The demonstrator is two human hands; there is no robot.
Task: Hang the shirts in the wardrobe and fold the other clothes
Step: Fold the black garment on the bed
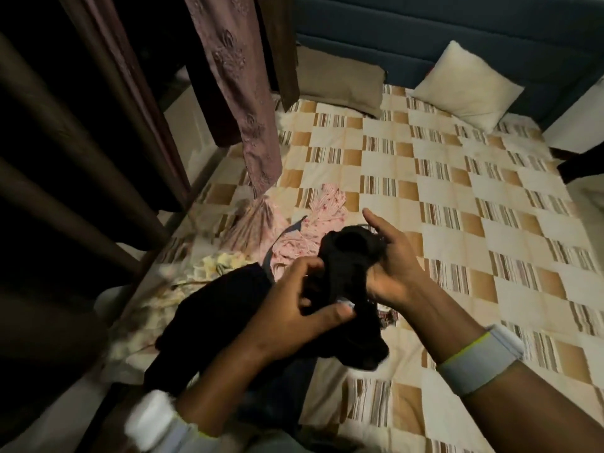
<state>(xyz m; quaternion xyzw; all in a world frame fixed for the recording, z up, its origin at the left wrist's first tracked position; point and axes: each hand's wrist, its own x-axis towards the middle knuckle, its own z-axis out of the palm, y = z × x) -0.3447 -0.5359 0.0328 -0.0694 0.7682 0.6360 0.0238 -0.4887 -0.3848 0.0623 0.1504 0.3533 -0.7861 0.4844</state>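
While I stand at the near edge of the bed (457,197), I hold a black garment (346,273) bunched up between both hands, raised just above the checked bedspread. My left hand (294,308) grips its near side, fingers curled into the cloth and the thumb lying across the front. My right hand (389,256) clutches the far right side of the bundle, most fingers wrapped into the fabric while the forefinger sticks out straight toward the far end of the bed. A loose part of the black cloth hangs down to the left, over the near left corner of the bed. Just beyond my hands, on the left side of the bedspread, lies a heap of other clothes (294,230), pink floral and pale striped pieces tangled together. A mauve embroidered curtain (242,93) hangs down at the far left, its end reaching the heap. Two pillows rest against the blue headboard (457,31) at the far end: a tan pillow (340,80) on the left and a white pillow (467,86) on the right. Each wrist carries a grey band (483,361).
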